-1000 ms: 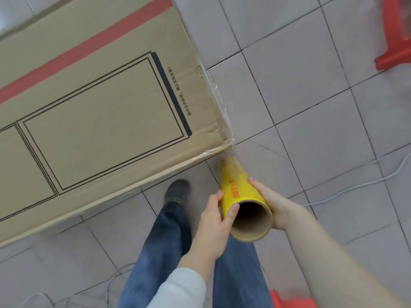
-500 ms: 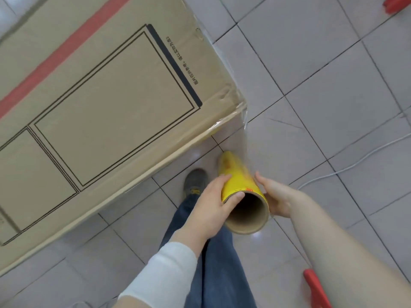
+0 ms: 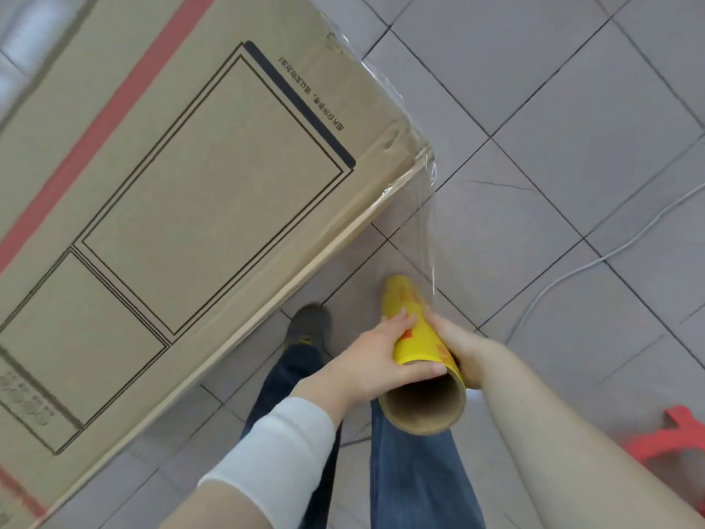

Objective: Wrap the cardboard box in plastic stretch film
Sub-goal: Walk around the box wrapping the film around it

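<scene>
A big brown cardboard box (image 3: 183,192) with a red stripe and black printed frames fills the left of the head view. Clear stretch film (image 3: 429,223) clings to its right end and near corner and runs down to a yellow film roll (image 3: 414,330) with a brown cardboard core. My left hand (image 3: 377,360) grips the roll from the left, thumb across its upper rim. My right hand (image 3: 457,347) holds it from the right. The roll points downward, just right of the box's near corner.
Grey floor tiles (image 3: 572,108) spread to the right. A white cable (image 3: 572,273) curves across them. A red plastic stool (image 3: 663,437) sits at the lower right. My jeans-clad legs (image 3: 416,471) and a dark shoe (image 3: 309,322) stand beside the box's long edge.
The roll has drawn away from the box's near corner, so a longer sheet of film stretches between them. The view has swung, with the box now larger at the left.
</scene>
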Action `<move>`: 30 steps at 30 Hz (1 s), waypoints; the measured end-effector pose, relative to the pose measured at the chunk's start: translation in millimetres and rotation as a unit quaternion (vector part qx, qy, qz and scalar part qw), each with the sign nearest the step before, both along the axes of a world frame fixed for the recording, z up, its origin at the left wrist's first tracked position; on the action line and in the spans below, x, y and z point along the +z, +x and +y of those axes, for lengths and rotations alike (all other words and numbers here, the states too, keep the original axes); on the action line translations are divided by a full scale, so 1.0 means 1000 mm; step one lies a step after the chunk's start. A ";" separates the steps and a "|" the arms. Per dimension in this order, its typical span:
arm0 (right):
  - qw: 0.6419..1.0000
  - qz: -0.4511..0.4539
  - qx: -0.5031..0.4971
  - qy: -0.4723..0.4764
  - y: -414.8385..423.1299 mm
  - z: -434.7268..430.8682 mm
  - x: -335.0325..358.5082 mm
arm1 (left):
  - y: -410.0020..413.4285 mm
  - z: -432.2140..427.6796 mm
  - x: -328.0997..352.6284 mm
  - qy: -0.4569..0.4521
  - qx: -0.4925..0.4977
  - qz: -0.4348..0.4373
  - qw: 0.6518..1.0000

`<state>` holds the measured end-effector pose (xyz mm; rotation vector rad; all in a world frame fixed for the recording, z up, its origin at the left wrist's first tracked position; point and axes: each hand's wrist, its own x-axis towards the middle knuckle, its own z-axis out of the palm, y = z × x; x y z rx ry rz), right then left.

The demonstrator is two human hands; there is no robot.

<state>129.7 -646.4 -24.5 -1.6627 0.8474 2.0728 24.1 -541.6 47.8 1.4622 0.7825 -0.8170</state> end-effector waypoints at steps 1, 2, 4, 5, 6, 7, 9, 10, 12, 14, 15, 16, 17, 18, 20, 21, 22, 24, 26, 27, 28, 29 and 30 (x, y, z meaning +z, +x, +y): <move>1.000 -0.008 -0.010 -0.002 -0.004 -0.003 -0.003 | -0.003 0.003 -0.002 0.010 -0.019 -0.011 1.000; 0.999 -0.027 -0.035 -0.008 -0.009 -0.006 -0.006 | -0.009 0.005 -0.004 0.024 -0.022 -0.020 0.999; 0.996 -0.037 -0.081 -0.017 -0.019 -0.010 -0.003 | -0.029 0.007 -0.005 0.052 0.011 -0.025 0.998; 0.995 -0.038 -0.086 -0.022 -0.027 -0.014 -0.003 | -0.040 0.006 -0.005 0.064 0.046 -0.020 0.997; 0.996 -0.037 -0.081 -0.025 -0.035 -0.018 -0.003 | -0.052 0.005 -0.004 0.073 0.080 -0.016 0.994; 0.995 -0.029 -0.089 -0.030 -0.045 -0.022 -0.002 | -0.062 0.002 -0.002 0.077 0.104 -0.013 0.991; 0.994 -0.014 -0.110 -0.018 -0.061 -0.022 -0.001 | -0.080 -0.007 0.004 0.066 0.134 -0.007 0.989; 0.994 -0.012 -0.108 -0.003 -0.068 -0.022 -0.002 | -0.090 -0.011 0.006 0.059 0.141 -0.003 0.988; 0.995 0.001 -0.098 0.005 -0.081 -0.019 -0.001 | -0.105 -0.013 0.009 0.049 0.134 0.007 0.990; 0.995 0.012 -0.091 0.028 -0.091 -0.015 -0.001 | -0.114 -0.005 0.009 0.036 0.117 0.013 0.992; 0.997 0.019 -0.069 0.034 -0.096 -0.015 -0.004 | -0.115 -0.001 0.007 0.035 0.103 0.015 0.994; 0.998 0.030 -0.048 0.039 -0.102 -0.013 -0.004 | -0.114 0.002 0.004 0.037 0.076 0.012 0.996; 0.998 0.027 -0.031 0.046 -0.108 -0.011 -0.004 | -0.110 0.004 0.000 0.038 0.034 0.005 0.999; 0.998 0.021 -0.020 0.055 -0.111 -0.006 0.000 | -0.104 0.004 -0.002 0.033 -0.014 -0.003 0.999; 0.999 0.012 -0.022 0.041 -0.117 -0.005 0.000 | -0.097 0.001 -0.005 0.029 -0.084 -0.013 0.996; 0.999 0.009 -0.033 0.032 -0.118 -0.008 -0.002 | -0.098 0.000 -0.007 0.036 -0.094 -0.015 0.995; 0.999 0.002 -0.046 0.023 -0.118 -0.009 -0.003 | -0.101 0.000 -0.008 0.047 -0.091 -0.015 0.995; 0.998 -0.003 -0.062 -0.006 -0.121 -0.016 -0.001 | -0.116 0.000 -0.008 0.066 -0.044 -0.014 0.997; 0.998 -0.004 -0.067 -0.022 -0.129 -0.027 -0.001 | -0.135 -0.003 -0.002 0.074 0.036 -0.007 0.997; 0.997 -0.004 -0.077 -0.028 -0.135 -0.031 0.000 | -0.143 -0.006 0.003 0.073 0.070 -0.004 0.995; 0.995 0.000 -0.097 -0.028 -0.142 -0.032 0.005 | -0.151 -0.011 0.009 0.068 0.097 -0.002 0.993; 0.993 0.008 -0.119 -0.020 -0.149 -0.033 0.004 | -0.158 -0.017 0.015 0.059 0.120 0.002 0.991; 0.990 0.016 -0.139 -0.013 -0.155 -0.030 0.006 | -0.166 -0.022 0.019 0.051 0.141 0.010 0.989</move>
